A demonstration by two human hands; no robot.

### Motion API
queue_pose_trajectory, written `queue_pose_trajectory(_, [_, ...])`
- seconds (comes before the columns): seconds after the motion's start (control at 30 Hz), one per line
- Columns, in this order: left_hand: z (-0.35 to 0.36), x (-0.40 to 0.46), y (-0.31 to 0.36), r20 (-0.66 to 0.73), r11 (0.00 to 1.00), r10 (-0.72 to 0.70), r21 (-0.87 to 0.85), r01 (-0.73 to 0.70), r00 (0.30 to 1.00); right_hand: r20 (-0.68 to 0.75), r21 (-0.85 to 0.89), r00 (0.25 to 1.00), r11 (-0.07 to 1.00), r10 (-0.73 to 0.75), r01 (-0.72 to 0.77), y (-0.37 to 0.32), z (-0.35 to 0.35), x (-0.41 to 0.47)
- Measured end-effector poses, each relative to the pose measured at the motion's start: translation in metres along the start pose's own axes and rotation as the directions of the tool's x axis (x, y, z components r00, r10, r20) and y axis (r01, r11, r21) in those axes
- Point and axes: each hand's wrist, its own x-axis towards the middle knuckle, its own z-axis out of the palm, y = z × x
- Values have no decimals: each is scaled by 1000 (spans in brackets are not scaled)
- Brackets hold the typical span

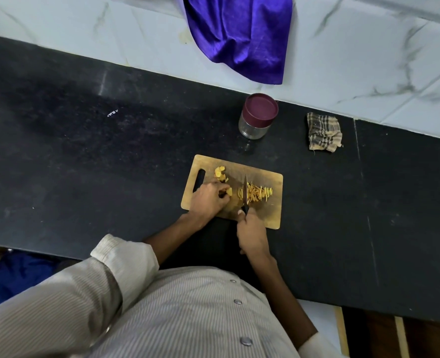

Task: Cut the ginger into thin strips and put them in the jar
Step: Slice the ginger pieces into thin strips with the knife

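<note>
Your left hand [208, 200] is on the wooden cutting board [270, 218], fingers curled around a small ginger piece [229, 191]. Your right hand [252, 233] is clenched around the black handle of the knife [245, 195], blade pointing away from you, edge down between the held piece and the pile of cut ginger strips [258, 193] to its right. More ginger slices [220, 173] sit at the board's far left by the handle slot. The jar [258, 116] stands behind the board on the black counter [84, 156], maroon lid on. A checked rag [323, 133] lies right of the jar.
</note>
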Motion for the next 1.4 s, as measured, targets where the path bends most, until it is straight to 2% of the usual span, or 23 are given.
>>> queue_pose_trajectory(0.23, [-1, 0, 0, 0, 1000, -5, -7, 5, 1000, 89, -13, 996, 1000, 21, -20, -3, 3, 2])
queue_pose_trajectory(0.73, [-1, 0, 0, 14, 1000, -7, -22, 7, 1000, 127, -34, 992, 999, 21, -17, -2, 9, 4])
queue_pose_trajectory(1.4, [-1, 2, -1, 22, 1000, -26, -2, 26, 999, 150, -235, 987, 972, 63, -26, 3, 13, -2])
